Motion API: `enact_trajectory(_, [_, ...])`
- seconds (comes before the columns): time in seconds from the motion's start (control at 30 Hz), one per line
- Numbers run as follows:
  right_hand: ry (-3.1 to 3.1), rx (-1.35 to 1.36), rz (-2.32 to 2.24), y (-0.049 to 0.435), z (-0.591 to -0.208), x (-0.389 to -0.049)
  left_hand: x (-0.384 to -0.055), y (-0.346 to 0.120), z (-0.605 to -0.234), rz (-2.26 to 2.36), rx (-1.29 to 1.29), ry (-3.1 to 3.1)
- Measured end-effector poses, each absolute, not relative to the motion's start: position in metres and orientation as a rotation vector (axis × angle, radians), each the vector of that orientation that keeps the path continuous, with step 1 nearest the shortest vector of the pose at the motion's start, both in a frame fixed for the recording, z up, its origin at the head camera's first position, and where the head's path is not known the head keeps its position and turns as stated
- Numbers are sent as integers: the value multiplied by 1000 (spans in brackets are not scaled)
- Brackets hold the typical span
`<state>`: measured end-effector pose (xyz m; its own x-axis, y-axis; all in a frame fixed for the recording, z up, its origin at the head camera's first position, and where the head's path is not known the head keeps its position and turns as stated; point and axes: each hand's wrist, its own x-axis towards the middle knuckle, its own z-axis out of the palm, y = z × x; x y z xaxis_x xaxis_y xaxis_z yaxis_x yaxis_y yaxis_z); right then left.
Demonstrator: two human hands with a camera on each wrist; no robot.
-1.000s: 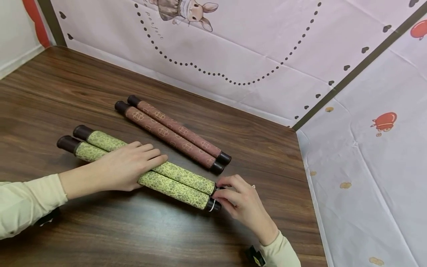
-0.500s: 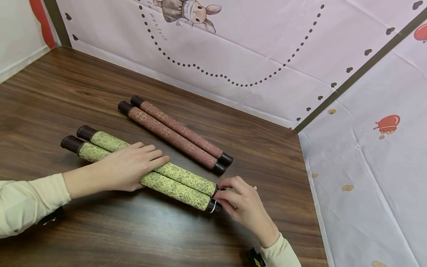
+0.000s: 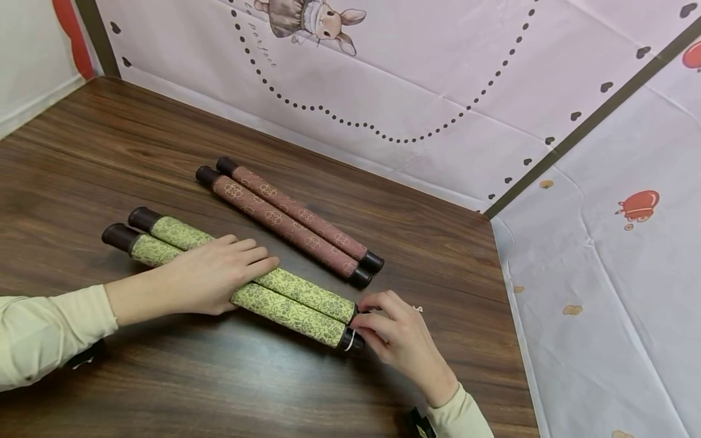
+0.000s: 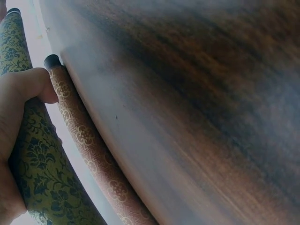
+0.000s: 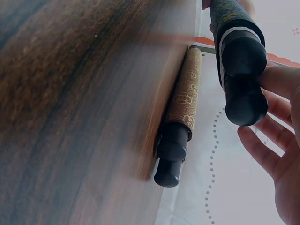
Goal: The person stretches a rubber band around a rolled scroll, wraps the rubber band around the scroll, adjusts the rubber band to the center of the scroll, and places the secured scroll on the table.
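Note:
A green hand scroll (image 3: 290, 313) with a grey floral pattern is rolled into two parallel rolls with dark end knobs. My left hand (image 3: 210, 274) lies over both rolls near the middle and grips them; in the left wrist view its thumb reaches along the green scroll (image 4: 40, 159). My right hand (image 3: 402, 337) is at the near right end knobs, fingertips pinching a thin white cord (image 3: 350, 339). In the right wrist view the cord (image 5: 241, 30) loops round the two dark knobs, and the fingers (image 5: 260, 150) touch their side. The fingertips partly hide the cord.
Behind the green scroll lies a reddish-brown scroll (image 3: 290, 222), two rolls side by side with dark knobs. It rests on the dark wooden tabletop (image 3: 263, 389). Printed cloth walls (image 3: 416, 73) enclose the back and sides. A small white cord end (image 3: 418, 309) shows behind my right hand.
The head view has shifted a little, so everything appears slightly further right. Both hands keep their hold on the scroll and cord, with hardly any movement.

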<state>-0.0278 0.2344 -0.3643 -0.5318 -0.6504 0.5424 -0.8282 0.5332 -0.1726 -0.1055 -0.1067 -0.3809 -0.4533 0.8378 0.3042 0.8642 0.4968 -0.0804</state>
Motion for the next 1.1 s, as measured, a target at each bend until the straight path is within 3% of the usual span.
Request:
enact_trajectory(0.6, [-2352,1216,577,234,-365,-28,-106,-107,-382,-126,-1436,-2440])
enact_trajectory(0.87, [-2147,1284,303,229,-365,-30,-104,-108,-382,-142,-1461,-2413])
enact_trajectory(1.1, [-2033,1185,235,232,-355,-30,-102,-106,-377,-181,-1499,-2367])
